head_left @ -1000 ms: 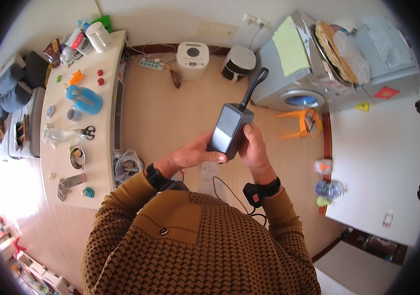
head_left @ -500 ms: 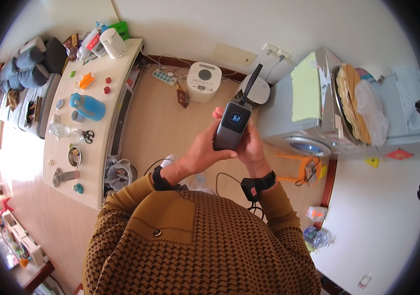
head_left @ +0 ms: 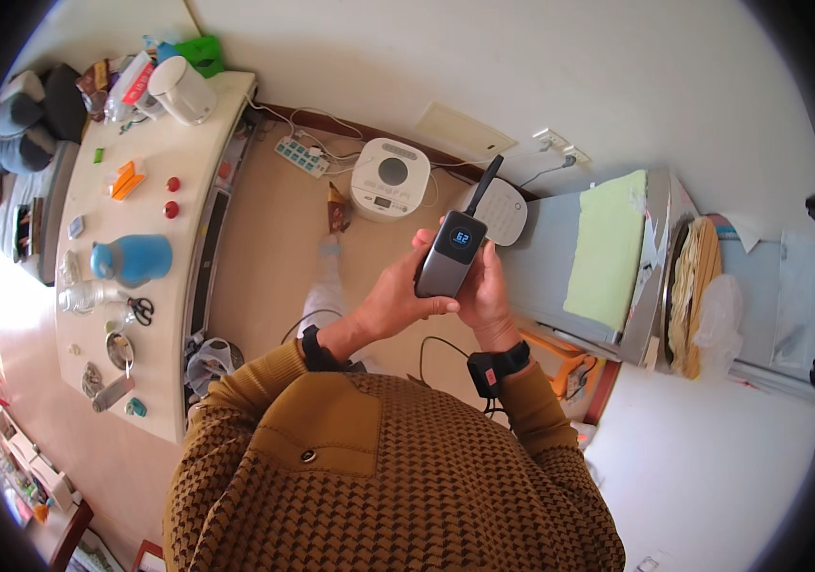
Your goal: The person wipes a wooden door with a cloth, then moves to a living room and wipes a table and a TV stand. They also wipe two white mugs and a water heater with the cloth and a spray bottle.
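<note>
A dark grey power bank [head_left: 444,267] with a small lit round display rests in both my hands before my chest. A short black strap-like cable [head_left: 487,183] sticks up from its far end. My left hand [head_left: 391,297] grips it from the left, thumb lying across the near end. On the other side my right hand [head_left: 486,303] wraps its edge, with the fingers partly hidden behind the power bank. Black bands circle both wrists, and a small black box [head_left: 484,375] with a cable is attached at the right one.
At left a long cream table [head_left: 155,315] holds a blue jug [head_left: 133,259], scissors [head_left: 142,310] and a white kettle [head_left: 183,91]. Ahead on the floor are a white cooker [head_left: 390,181] and a power strip [head_left: 301,157]. A grey appliance [head_left: 546,248] stands at right.
The view has turned and moved forward, so table and appliances sit lower in it. A pale-clad leg now reaches forward on the floor. Both hands keep their hold on the power bank.
</note>
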`<state>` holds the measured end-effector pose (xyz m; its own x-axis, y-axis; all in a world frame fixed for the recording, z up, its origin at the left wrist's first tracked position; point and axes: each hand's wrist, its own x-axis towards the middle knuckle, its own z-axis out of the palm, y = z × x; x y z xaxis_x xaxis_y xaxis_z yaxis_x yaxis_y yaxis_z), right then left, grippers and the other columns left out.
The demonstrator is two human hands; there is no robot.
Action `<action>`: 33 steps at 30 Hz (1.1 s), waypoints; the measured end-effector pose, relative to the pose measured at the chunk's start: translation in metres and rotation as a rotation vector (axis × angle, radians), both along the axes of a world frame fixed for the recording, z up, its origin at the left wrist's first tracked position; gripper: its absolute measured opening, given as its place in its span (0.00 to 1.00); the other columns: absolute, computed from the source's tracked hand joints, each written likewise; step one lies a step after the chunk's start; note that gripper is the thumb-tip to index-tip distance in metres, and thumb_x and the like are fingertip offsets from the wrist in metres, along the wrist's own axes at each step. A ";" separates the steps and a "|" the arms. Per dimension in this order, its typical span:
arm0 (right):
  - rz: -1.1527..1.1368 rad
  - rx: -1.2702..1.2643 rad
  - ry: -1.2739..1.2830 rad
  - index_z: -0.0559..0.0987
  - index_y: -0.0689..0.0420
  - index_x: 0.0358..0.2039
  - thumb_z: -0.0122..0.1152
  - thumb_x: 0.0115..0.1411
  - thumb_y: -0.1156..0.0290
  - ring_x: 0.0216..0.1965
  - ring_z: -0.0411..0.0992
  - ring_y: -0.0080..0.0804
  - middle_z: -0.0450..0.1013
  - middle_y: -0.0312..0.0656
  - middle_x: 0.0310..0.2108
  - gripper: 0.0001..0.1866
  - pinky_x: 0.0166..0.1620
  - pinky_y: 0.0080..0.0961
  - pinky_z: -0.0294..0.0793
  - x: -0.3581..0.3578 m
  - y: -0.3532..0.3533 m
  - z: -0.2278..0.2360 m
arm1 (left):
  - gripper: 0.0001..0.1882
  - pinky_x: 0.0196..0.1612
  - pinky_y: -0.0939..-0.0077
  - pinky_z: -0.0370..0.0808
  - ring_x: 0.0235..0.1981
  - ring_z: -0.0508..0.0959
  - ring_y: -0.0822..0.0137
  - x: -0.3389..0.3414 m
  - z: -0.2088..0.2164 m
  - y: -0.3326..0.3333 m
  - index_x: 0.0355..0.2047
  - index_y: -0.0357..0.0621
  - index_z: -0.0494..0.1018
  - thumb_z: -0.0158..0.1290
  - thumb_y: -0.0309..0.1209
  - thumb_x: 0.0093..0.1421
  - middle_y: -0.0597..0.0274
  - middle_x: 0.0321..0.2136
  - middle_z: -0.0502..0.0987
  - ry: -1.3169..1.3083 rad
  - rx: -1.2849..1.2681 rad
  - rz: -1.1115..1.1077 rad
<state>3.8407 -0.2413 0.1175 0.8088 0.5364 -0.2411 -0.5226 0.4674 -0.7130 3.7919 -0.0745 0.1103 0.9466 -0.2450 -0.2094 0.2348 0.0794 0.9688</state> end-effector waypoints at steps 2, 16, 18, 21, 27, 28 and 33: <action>-0.004 -0.025 0.074 0.62 0.60 0.68 0.29 0.72 0.36 0.64 0.67 0.51 0.69 0.56 0.62 0.42 0.65 0.47 0.69 0.035 0.014 -0.013 | 0.47 0.50 0.63 0.78 0.47 0.81 0.55 0.031 -0.017 0.009 0.63 0.33 0.61 0.74 0.42 0.50 0.49 0.43 0.79 -0.060 0.092 0.054; 0.135 0.129 0.434 0.68 0.59 0.64 0.34 0.67 0.29 0.59 0.72 0.51 0.73 0.55 0.57 0.46 0.63 0.50 0.71 0.170 0.036 -0.123 | 0.48 0.50 0.63 0.77 0.51 0.78 0.52 0.138 -0.095 0.017 0.66 0.31 0.55 0.71 0.34 0.52 0.43 0.50 0.74 0.074 0.327 0.110; 0.155 0.161 0.472 0.68 0.59 0.64 0.34 0.68 0.29 0.59 0.72 0.51 0.73 0.55 0.57 0.46 0.63 0.50 0.71 0.175 0.030 -0.137 | 0.47 0.49 0.64 0.78 0.49 0.79 0.54 0.139 -0.103 0.009 0.66 0.30 0.55 0.70 0.33 0.53 0.44 0.50 0.75 0.114 0.338 0.133; 0.139 0.128 0.481 0.68 0.58 0.64 0.39 0.68 0.31 0.57 0.73 0.48 0.74 0.52 0.55 0.43 0.61 0.48 0.73 0.175 0.019 -0.158 | 0.45 0.48 0.66 0.79 0.48 0.79 0.57 0.137 -0.120 -0.004 0.65 0.30 0.57 0.70 0.32 0.54 0.45 0.49 0.75 0.175 0.252 0.200; 0.089 -0.401 0.277 0.71 0.57 0.59 0.61 0.66 0.49 0.50 0.75 0.32 0.76 0.40 0.48 0.30 0.54 0.35 0.77 0.169 -0.008 -0.193 | 0.45 0.53 0.60 0.75 0.51 0.76 0.45 0.136 -0.175 -0.011 0.64 0.32 0.59 0.70 0.30 0.50 0.40 0.51 0.72 0.226 0.214 0.215; 0.061 -0.520 0.208 0.72 0.57 0.58 0.65 0.65 0.52 0.48 0.75 0.30 0.76 0.38 0.47 0.28 0.52 0.33 0.77 0.167 -0.008 -0.198 | 0.45 0.53 0.60 0.75 0.51 0.77 0.47 0.135 -0.184 -0.012 0.64 0.33 0.59 0.69 0.29 0.50 0.42 0.51 0.73 0.142 0.337 0.209; 0.088 -0.746 0.311 0.77 0.55 0.51 0.73 0.58 0.56 0.37 0.78 0.26 0.78 0.35 0.41 0.25 0.35 0.26 0.80 0.155 0.002 -0.224 | 0.45 0.53 0.56 0.75 0.50 0.75 0.42 0.131 -0.223 -0.024 0.66 0.37 0.58 0.68 0.28 0.50 0.43 0.49 0.71 0.116 0.459 0.161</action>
<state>3.9956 -0.2394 -0.1069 0.6084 0.2037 -0.7670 -0.7608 -0.1255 -0.6368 3.9230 -0.0981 -0.1124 0.9290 0.0448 -0.3674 0.3629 -0.3049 0.8805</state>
